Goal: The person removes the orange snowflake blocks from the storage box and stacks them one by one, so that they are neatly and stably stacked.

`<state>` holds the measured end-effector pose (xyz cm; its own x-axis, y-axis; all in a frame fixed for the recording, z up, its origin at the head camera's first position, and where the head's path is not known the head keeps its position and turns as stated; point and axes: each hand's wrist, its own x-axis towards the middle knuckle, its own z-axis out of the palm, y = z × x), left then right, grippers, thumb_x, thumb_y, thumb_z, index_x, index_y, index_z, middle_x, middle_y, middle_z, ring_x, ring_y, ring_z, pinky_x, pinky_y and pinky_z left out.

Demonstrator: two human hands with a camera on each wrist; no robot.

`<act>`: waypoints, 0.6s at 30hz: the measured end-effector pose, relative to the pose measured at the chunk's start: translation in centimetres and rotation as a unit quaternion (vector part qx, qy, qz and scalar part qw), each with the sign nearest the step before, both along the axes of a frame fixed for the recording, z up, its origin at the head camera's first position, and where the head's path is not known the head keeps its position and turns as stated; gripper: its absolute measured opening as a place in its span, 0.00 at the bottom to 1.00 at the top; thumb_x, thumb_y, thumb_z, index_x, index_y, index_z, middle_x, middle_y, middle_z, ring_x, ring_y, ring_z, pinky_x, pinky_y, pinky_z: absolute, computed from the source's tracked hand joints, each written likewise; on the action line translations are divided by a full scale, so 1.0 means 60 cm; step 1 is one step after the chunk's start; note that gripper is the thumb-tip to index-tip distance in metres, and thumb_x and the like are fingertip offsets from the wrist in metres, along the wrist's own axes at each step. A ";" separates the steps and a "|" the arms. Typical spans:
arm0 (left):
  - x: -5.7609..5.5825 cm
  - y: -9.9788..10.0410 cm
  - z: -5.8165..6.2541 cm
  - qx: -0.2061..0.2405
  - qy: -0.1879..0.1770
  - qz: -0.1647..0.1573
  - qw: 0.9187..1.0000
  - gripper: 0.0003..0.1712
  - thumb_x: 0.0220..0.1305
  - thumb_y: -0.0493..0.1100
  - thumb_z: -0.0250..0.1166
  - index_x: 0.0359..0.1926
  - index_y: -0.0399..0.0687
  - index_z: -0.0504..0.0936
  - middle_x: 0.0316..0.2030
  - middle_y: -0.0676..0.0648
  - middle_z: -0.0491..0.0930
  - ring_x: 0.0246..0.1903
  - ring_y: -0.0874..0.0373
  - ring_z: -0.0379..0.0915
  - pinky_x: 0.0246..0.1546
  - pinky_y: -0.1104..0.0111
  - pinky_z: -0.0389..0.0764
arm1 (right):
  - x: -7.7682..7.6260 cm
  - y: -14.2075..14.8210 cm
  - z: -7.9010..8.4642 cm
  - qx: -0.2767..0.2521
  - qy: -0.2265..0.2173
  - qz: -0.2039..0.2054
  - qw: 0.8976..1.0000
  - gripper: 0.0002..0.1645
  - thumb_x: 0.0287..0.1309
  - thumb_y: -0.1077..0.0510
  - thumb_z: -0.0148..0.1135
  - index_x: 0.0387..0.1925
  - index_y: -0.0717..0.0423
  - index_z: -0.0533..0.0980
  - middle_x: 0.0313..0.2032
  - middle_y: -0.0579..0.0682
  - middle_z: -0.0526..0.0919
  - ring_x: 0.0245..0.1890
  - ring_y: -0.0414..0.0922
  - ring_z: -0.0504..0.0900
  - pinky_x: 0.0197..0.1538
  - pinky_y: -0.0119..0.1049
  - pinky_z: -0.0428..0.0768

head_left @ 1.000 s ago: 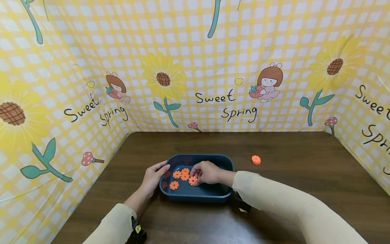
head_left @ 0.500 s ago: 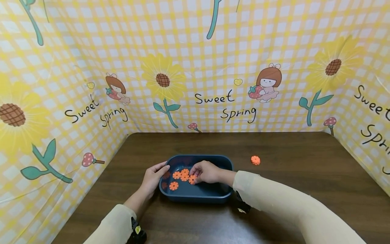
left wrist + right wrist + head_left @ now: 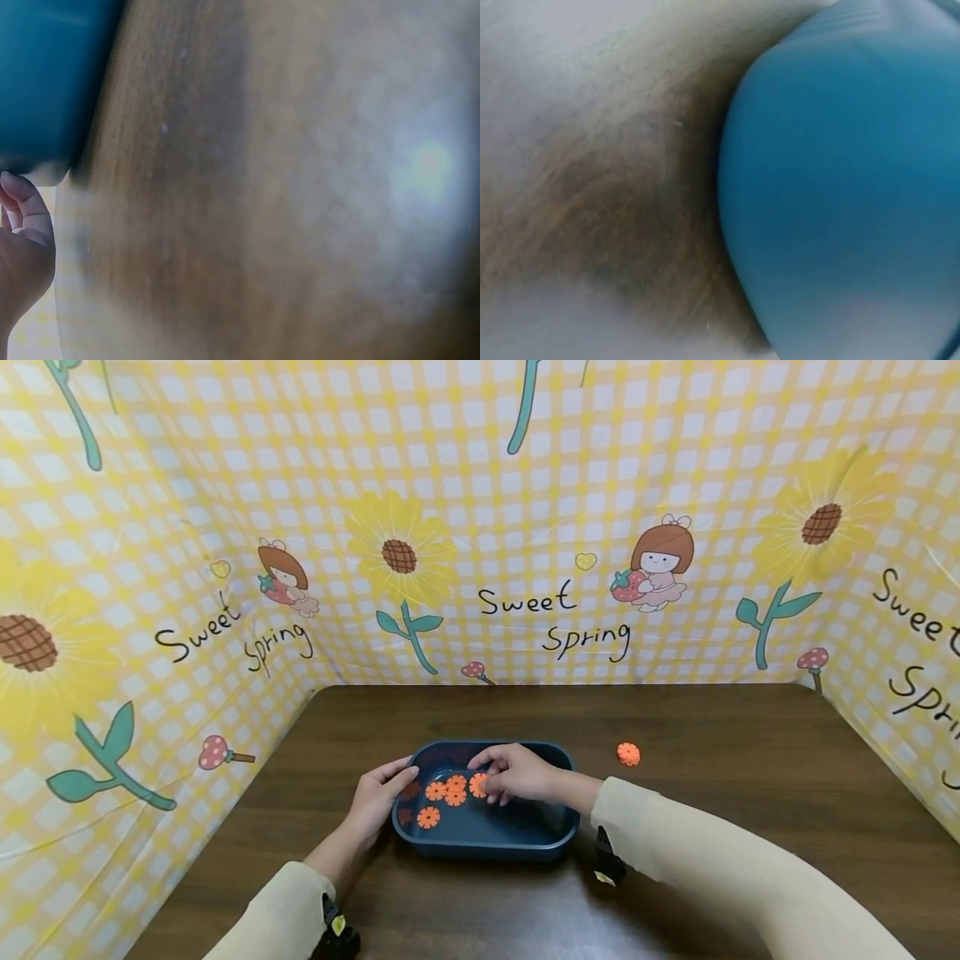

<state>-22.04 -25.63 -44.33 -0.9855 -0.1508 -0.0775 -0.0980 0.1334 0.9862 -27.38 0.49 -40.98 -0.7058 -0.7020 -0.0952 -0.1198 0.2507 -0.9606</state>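
Observation:
A dark blue rectangular tub with rounded corners stands on the table. My left hand grips its left end, thumb over the rim; in the left wrist view the hand shows at the tub's corner. My right hand is over the tub's inside, pinching an orange notched plastic disc between thumb and finger. Several more such discs lie in the left half of the tub, two of them overlapping. Only the tub's outer wall appears in the right wrist view; the right hand is out of it.
Another orange disc or small stack lies on the brown wooden table, right of the tub and behind the right forearm. Yellow checked cloth hangs behind the table and along its sides.
My right hand has risen a little and shifted right, bringing the pinched disc slightly away from the other discs. The left hand and the tub have stayed in place.

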 end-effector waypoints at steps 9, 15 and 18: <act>-0.001 0.001 -0.001 -0.001 0.000 0.000 1.000 0.27 0.66 0.49 0.64 0.62 0.40 0.76 0.56 0.39 0.77 0.51 0.48 0.76 0.48 0.62 0.79 | -0.007 0.034 0.019 -0.035 -0.015 -0.037 0.999 0.22 0.64 0.66 0.60 0.59 0.63 0.75 0.33 0.56 0.80 0.33 0.48 0.83 0.41 0.50 0.82; -0.001 0.001 -0.001 0.002 0.000 -0.001 1.000 0.27 0.66 0.50 0.65 0.62 0.40 0.76 0.58 0.39 0.76 0.54 0.48 0.74 0.50 0.60 0.78 | -0.010 0.059 0.034 -0.057 -0.016 -0.068 0.996 0.23 0.65 0.62 0.61 0.60 0.62 0.74 0.36 0.58 0.81 0.38 0.53 0.84 0.42 0.50 0.82; -0.001 0.000 -0.002 0.002 -0.001 -0.001 1.000 0.27 0.66 0.50 0.65 0.61 0.41 0.77 0.57 0.39 0.76 0.54 0.48 0.74 0.50 0.61 0.78 | -0.014 0.073 0.037 -0.061 -0.008 -0.079 0.995 0.23 0.65 0.62 0.61 0.60 0.61 0.74 0.38 0.60 0.81 0.40 0.55 0.84 0.44 0.50 0.82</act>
